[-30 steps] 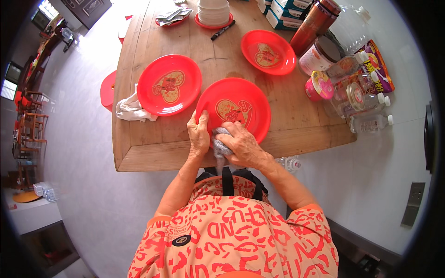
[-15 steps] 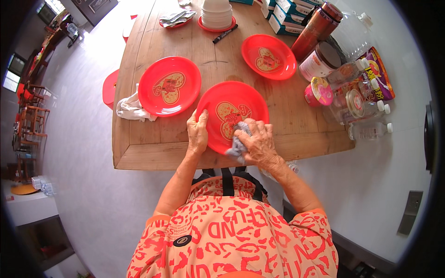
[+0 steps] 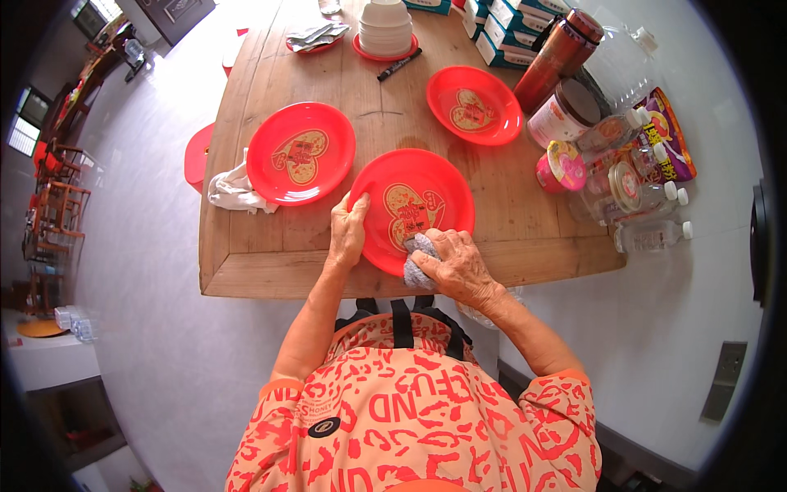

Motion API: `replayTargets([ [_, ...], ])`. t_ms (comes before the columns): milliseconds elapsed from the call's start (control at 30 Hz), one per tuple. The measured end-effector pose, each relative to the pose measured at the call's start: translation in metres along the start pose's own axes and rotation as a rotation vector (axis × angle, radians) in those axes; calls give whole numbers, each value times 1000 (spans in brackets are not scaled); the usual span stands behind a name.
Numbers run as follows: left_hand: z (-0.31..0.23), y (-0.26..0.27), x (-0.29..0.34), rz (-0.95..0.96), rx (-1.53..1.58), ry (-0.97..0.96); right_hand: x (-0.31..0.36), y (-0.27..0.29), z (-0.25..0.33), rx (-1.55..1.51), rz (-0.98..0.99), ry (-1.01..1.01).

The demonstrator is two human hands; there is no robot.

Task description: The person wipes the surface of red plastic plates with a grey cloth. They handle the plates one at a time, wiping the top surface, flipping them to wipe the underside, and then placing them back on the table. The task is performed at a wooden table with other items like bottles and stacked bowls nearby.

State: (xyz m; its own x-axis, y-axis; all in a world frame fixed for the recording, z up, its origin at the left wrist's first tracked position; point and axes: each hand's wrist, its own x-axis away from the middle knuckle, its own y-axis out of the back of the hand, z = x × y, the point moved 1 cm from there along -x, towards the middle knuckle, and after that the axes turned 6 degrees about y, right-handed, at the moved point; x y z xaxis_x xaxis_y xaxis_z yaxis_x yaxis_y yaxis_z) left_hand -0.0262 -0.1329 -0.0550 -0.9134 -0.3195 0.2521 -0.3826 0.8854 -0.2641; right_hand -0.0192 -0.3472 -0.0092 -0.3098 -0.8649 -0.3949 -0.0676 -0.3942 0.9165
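Note:
A round red plate (image 3: 447, 193) with a gold heart-shaped print lies at the near edge of the wooden table, in front of me. My left hand (image 3: 348, 234) grips its left rim, thumb on top and the other fingers mostly hidden. In my right hand (image 3: 459, 266) a grey cloth (image 3: 419, 261) is bunched, pressed on the plate's lower right rim. A second red plate (image 3: 262, 164) sits to the left, partly over a crumpled white cloth (image 3: 232, 190). Farther back on the right is a third red plate (image 3: 502, 121).
White bowls (image 3: 384, 39) stand stacked at the back, near a black marker (image 3: 400, 65) and small silver packets (image 3: 316, 34). Along the right edge crowd a copper-coloured flask (image 3: 557, 64), a brown-lidded tub (image 3: 564, 113), a pink cup (image 3: 561, 166), clear bottles (image 3: 653, 235) and boxes (image 3: 504, 41).
My right hand has slid the grey cloth slightly down and toward the plate's near rim. My left hand keeps its hold on the left rim.

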Motion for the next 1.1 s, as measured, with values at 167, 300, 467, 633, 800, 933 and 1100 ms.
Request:
replayTargets([
  [167,-17,-11,10,43,334,40,-4,-6,7,95,-106,-24],
  [300,-4,-26,41,49,400,102,-19,-14,13,83,-231,-179],
  [467,30,-31,41,-30,375,81,-27,-19,24,6,-177,-189],
  [633,25,-35,39,-134,320,2,-7,-8,6,-142,-25,-98],
  [800,28,-33,32,-107,254,-33,4,10,-23,-232,135,-81],
  [933,34,-29,28,-84,231,-36,2,18,-46,-188,166,-110],
  [1100,33,-30,28,-86,196,-45,2,8,-56,259,42,-280],
])
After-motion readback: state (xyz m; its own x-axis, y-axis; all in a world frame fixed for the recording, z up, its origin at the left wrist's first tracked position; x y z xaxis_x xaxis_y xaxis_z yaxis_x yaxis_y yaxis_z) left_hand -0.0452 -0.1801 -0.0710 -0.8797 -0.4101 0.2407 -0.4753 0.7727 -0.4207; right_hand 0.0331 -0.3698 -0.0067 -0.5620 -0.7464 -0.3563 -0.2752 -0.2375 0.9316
